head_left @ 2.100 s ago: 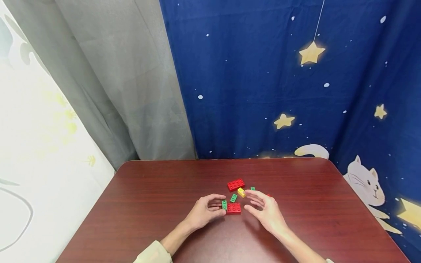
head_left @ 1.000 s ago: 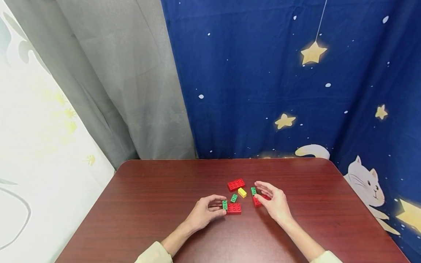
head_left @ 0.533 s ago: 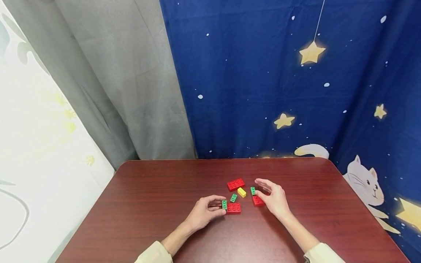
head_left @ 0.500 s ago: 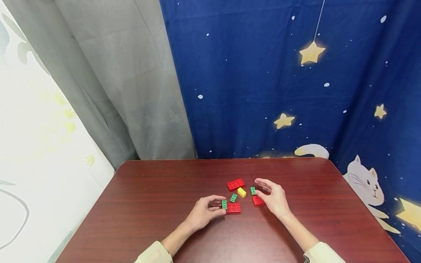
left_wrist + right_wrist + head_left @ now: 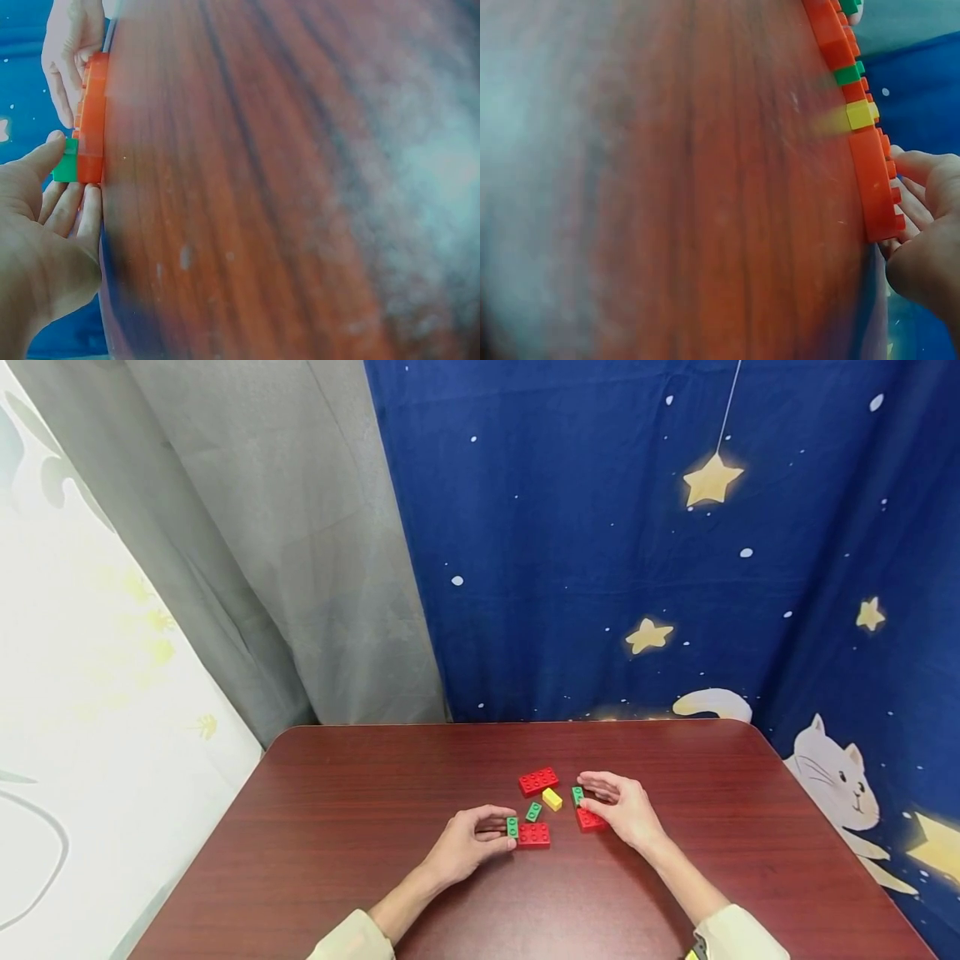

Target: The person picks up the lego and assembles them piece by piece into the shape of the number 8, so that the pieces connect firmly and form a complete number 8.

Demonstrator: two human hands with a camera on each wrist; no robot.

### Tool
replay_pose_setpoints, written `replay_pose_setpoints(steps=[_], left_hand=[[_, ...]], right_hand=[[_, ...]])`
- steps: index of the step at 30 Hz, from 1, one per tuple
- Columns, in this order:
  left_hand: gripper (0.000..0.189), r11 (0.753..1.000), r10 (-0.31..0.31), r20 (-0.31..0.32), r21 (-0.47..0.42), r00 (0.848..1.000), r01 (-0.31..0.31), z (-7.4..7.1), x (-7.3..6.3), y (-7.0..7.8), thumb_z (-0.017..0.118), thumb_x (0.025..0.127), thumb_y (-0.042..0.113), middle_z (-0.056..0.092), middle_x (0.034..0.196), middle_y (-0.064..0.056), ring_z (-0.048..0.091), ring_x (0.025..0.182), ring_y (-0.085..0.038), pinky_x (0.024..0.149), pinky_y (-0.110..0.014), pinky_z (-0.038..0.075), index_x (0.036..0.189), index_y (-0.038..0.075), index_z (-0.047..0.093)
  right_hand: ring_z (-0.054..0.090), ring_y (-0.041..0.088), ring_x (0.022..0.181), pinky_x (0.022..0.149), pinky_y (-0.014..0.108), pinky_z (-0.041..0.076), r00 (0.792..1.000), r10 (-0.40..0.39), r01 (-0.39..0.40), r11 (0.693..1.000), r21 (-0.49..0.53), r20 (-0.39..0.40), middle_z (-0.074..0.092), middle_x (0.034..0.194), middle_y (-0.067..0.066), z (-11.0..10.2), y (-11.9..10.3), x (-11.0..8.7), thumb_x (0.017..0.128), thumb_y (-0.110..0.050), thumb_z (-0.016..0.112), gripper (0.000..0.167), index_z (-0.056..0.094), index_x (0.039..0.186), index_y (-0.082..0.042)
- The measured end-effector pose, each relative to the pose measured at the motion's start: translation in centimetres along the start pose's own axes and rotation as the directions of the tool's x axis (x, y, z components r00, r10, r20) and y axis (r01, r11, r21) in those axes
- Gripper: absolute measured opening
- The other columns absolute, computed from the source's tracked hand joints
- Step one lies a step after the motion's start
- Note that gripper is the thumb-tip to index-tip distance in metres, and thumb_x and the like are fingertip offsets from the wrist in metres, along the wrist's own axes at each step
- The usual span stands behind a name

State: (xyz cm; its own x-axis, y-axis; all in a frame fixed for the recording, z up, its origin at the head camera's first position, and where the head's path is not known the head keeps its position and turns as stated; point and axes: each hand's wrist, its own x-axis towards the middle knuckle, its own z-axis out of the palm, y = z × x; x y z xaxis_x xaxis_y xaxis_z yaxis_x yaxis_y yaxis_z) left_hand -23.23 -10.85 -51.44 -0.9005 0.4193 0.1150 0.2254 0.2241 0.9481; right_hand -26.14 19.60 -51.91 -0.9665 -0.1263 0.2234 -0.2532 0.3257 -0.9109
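Observation:
My left hand (image 5: 462,843) pinches a green toy brick (image 5: 512,827) between thumb and fingers; it sits at the left end of a red brick (image 5: 534,836). In the left wrist view the thumb meets the top of that green brick (image 5: 66,163), and the fingers lie at the end of the red brick (image 5: 91,124). My right hand (image 5: 626,812) curves loosely about another green brick (image 5: 577,795), thumb overlapping its edge. Partly under this hand is a second red brick (image 5: 589,820), whose studs face the right thumb in the right wrist view.
Between the hands lie a small green brick (image 5: 533,812) and a yellow brick (image 5: 552,799). Behind them is a third red brick (image 5: 538,782). The brown table (image 5: 360,793) ends at a grey curtain (image 5: 367,610) and a blue curtain (image 5: 555,568).
My right hand has left the yellow brick and gone right to the other green brick. Lately its thumb and fingers have drawn slightly closer together there. The left hand keeps its place.

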Motion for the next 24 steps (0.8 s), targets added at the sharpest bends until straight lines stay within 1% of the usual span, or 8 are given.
replay_pose_setpoints(steps=[5,9,12,16,20,24], left_hand=[[0.038,1.0,-0.001,-0.002,-0.012,1.0,0.001,0.0,0.0,0.0,0.081,0.093,0.002,0.074,0.122,-0.018,0.072,0.114,-0.03,0.098,-0.033,0.059,0.129,-0.004,0.07],[0.038,1.0,-0.002,0.001,-0.013,1.0,0.002,0.0,-0.1,0.0,0.081,0.093,0.002,0.074,0.122,-0.018,0.071,0.115,-0.031,0.098,-0.032,0.059,0.129,-0.004,0.07],[0.038,1.0,-0.002,-0.001,-0.013,1.0,0.002,0.0,-0.1,0.0,0.081,0.093,0.002,0.074,0.122,-0.019,0.071,0.115,-0.031,0.098,-0.031,0.059,0.129,-0.005,0.07],[0.037,1.0,0.0,-0.004,-0.006,1.0,0.0,0.0,-0.2,0.0,0.082,0.093,0.002,0.074,0.121,-0.018,0.071,0.114,-0.031,0.097,-0.03,0.059,0.128,-0.004,0.071],[0.037,1.0,0.0,-0.003,0.004,1.0,0.0,0.1,-0.2,0.0,0.082,0.093,0.002,0.074,0.121,-0.018,0.072,0.114,-0.031,0.097,-0.03,0.059,0.128,-0.004,0.071],[0.037,1.0,0.002,-0.005,0.009,1.0,-0.002,0.1,-0.2,0.1,0.081,0.093,0.002,0.074,0.12,-0.018,0.072,0.113,-0.031,0.096,-0.03,0.059,0.128,-0.004,0.071]], right_hand=[[0.068,0.041,0.123,0.108,0.052,0.051,0.998,0.041,-0.04,0.999,-0.032,0.046,0.072,0.129,0.024,-0.3,-0.2,0.2,0.091,0.004,0.08,0.045,0.067,0.134,0.008],[0.068,0.041,0.123,0.107,0.05,0.052,0.995,0.068,-0.064,0.997,-0.048,0.076,0.072,0.129,0.023,-0.4,-0.3,0.5,0.091,0.004,0.08,0.044,0.067,0.133,0.008],[0.068,0.041,0.122,0.105,0.049,0.054,0.992,0.058,-0.054,0.998,-0.044,0.112,0.072,0.128,0.024,-0.5,-0.4,0.7,0.091,0.004,0.08,0.043,0.067,0.132,0.01],[0.067,0.043,0.122,0.104,0.05,0.055,0.986,0.042,-0.041,0.999,-0.01,0.159,0.071,0.129,0.027,-0.7,-0.4,0.9,0.092,0.005,0.079,0.043,0.065,0.132,0.012],[0.066,0.044,0.124,0.104,0.049,0.055,0.98,0.05,-0.049,0.999,-0.008,0.194,0.07,0.13,0.028,-1.0,-0.5,1.0,0.093,0.004,0.078,0.044,0.064,0.133,0.013],[0.066,0.044,0.126,0.105,0.047,0.055,0.976,0.074,-0.072,0.997,-0.017,0.206,0.07,0.131,0.027,-1.1,-0.6,1.1,0.093,0.005,0.077,0.044,0.065,0.134,0.012]])
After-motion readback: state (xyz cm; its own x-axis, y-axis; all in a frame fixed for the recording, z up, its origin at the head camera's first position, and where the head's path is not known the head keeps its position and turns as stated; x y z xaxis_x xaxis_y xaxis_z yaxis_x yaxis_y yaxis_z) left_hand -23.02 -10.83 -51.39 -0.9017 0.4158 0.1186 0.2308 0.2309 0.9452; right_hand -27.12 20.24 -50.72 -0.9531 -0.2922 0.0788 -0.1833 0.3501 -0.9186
